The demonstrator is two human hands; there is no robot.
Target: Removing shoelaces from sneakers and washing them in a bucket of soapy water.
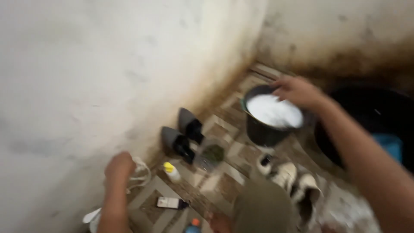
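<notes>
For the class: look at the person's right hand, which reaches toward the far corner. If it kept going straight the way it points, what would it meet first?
The right hand is already at the far rim of the dark bucket holding white foam. Going straight on, it would probably meet the stained wall in the corner, though blur makes depth uncertain.

Motion blur smears the whole view, so the left hand (119, 166) grip on the white cord (140, 174) is unclear, and the bottom edge cuts the blue bottle (193, 226).
</notes>
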